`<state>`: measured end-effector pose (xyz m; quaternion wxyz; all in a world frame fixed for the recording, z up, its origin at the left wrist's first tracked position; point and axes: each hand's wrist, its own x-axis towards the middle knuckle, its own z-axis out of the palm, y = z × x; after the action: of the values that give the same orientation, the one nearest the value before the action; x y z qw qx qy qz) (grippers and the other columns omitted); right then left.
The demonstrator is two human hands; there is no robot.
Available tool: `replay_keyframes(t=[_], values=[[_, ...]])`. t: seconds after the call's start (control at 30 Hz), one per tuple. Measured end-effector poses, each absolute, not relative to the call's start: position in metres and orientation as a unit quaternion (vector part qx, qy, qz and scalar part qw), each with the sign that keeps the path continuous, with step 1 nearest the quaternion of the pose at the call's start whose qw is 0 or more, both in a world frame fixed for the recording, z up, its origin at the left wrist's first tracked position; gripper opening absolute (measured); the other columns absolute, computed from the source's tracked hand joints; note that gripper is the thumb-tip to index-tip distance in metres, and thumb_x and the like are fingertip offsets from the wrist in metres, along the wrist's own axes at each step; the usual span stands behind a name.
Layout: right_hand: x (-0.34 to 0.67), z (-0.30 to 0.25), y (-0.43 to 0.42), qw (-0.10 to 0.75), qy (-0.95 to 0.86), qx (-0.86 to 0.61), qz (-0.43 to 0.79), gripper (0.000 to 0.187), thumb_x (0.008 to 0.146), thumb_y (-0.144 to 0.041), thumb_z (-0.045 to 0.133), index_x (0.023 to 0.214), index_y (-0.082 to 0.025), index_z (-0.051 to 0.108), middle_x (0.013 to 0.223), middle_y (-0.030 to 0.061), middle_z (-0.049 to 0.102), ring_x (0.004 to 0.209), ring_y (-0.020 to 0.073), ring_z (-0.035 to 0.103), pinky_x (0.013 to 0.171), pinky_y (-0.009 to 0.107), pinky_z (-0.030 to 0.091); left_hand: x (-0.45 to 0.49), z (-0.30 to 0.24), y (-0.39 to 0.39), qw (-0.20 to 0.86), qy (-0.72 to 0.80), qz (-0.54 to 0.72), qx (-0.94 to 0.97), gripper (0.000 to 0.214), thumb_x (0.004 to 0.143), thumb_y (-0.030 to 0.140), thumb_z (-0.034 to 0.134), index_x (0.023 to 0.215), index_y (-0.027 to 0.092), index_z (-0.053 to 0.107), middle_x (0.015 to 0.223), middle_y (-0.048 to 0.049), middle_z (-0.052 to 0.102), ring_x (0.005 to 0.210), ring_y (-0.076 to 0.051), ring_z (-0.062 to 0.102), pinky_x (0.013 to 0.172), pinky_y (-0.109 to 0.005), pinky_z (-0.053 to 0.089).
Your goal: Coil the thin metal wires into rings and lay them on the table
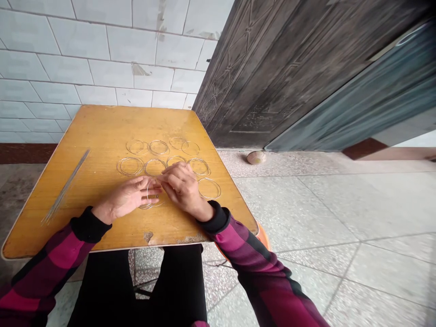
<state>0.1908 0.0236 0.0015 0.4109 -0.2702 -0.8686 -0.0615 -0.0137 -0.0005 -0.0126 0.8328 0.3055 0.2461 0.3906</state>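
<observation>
Both hands meet above the near half of the wooden worktop (109,123), where a thin wire ring (147,190) stands between them. The right hand (181,184) has its fingertips pinched on the ring's upper edge; the left hand (127,198) has its fingers stretched out beside the loop, and whether its grip closes on the wire I cannot tell. Coiled wire rings (144,166) lie in rough rows just beyond the hands, another loop (220,188) right of the right wrist. Straight wires (66,186) lie bunched at the left.
</observation>
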Motion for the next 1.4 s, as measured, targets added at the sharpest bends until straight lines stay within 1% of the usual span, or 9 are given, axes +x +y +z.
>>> replay_keyframes(t=[0.13,0.27,0.37,0.53,0.73,0.93,1.23,1.33,1.4], values=[[0.186,-0.001,0.021,0.423,-0.858,-0.281,-0.075,0.015,0.094,-0.015,0.054,0.093,-0.023,0.066,0.084,0.0032,0.068,0.085,0.0186,0.063,0.09,0.041,0.045,-0.006,-0.016,-0.003,0.862,0.206,0.354,0.298,0.062,0.073,0.062,0.075,0.112,0.014,0.065,0.114,-0.0149,0.066,0.112,-0.028,0.059,0.099,-0.048,0.044],[0.183,-0.002,0.018,0.415,-0.856,-0.302,-0.064,0.014,0.093,-0.016,0.056,0.088,-0.024,0.066,0.084,0.0019,0.069,0.087,0.0194,0.064,0.097,0.045,0.043,-0.004,-0.018,-0.003,0.859,0.212,0.337,0.322,0.063,0.08,0.066,0.065,0.113,0.013,0.064,0.112,-0.0173,0.066,0.106,-0.026,0.06,0.09,-0.042,0.047],[0.182,-0.003,0.018,0.427,-0.849,-0.311,-0.03,0.013,0.092,-0.018,0.056,0.086,-0.023,0.066,0.084,0.0024,0.07,0.086,0.0197,0.065,0.097,0.046,0.044,-0.005,-0.019,-0.002,0.853,0.233,0.335,0.326,0.066,0.082,0.072,0.056,0.108,0.012,0.066,0.107,-0.0164,0.066,0.098,-0.024,0.061,0.081,-0.037,0.049],[0.178,-0.002,0.016,0.462,-0.823,-0.314,0.103,0.013,0.091,-0.02,0.056,0.081,-0.02,0.064,0.08,0.0042,0.07,0.079,0.0181,0.065,0.084,0.04,0.049,-0.006,-0.016,-0.001,0.839,0.281,0.332,0.327,0.075,0.078,0.081,0.05,0.095,0.011,0.07,0.089,-0.0115,0.067,0.079,-0.018,0.059,0.065,-0.028,0.047],[0.174,-0.004,0.014,0.468,-0.794,-0.327,0.212,0.013,0.091,-0.024,0.06,0.08,-0.018,0.065,0.078,0.0038,0.07,0.075,0.0162,0.065,0.075,0.034,0.051,-0.008,-0.015,0.0,0.821,0.317,0.33,0.341,0.086,0.077,0.088,0.037,0.082,0.009,0.071,0.076,-0.0115,0.065,0.067,-0.017,0.057,0.055,-0.027,0.042],[0.175,-0.007,0.016,0.461,-0.789,-0.34,0.222,0.011,0.091,-0.025,0.062,0.084,-0.019,0.067,0.079,0.0027,0.071,0.074,0.015,0.066,0.071,0.031,0.051,-0.01,-0.013,0.001,0.831,0.313,0.328,0.321,0.081,0.081,0.083,0.037,0.085,0.01,0.071,0.081,-0.0132,0.067,0.071,-0.019,0.061,0.057,-0.028,0.048],[0.18,-0.007,0.022,0.437,-0.777,-0.378,0.25,0.01,0.089,-0.026,0.064,0.09,-0.018,0.07,0.085,0.0037,0.073,0.077,0.0145,0.067,0.068,0.028,0.052,-0.01,-0.011,-0.001,0.855,0.282,0.345,0.266,0.065,0.09,0.069,0.043,0.105,0.011,0.067,0.107,-0.0189,0.069,0.1,-0.028,0.066,0.076,-0.038,0.055],[0.18,-0.007,0.022,0.431,-0.767,-0.393,0.268,0.013,0.088,-0.025,0.064,0.097,-0.017,0.07,0.086,0.0037,0.074,0.078,0.0144,0.068,0.065,0.027,0.051,-0.009,-0.011,-0.002,0.858,0.277,0.346,0.26,0.062,0.092,0.066,0.044,0.108,0.011,0.066,0.112,-0.0199,0.067,0.106,-0.029,0.064,0.079,-0.039,0.055],[0.181,-0.007,0.022,0.431,-0.76,-0.399,0.279,0.018,0.088,-0.025,0.065,0.103,-0.017,0.07,0.085,0.0034,0.074,0.072,0.0133,0.067,0.06,0.025,0.048,-0.008,-0.01,-0.002,0.86,0.277,0.348,0.251,0.061,0.093,0.065,0.043,0.109,0.011,0.066,0.114,-0.0205,0.067,0.107,-0.029,0.064,0.079,-0.039,0.055]])
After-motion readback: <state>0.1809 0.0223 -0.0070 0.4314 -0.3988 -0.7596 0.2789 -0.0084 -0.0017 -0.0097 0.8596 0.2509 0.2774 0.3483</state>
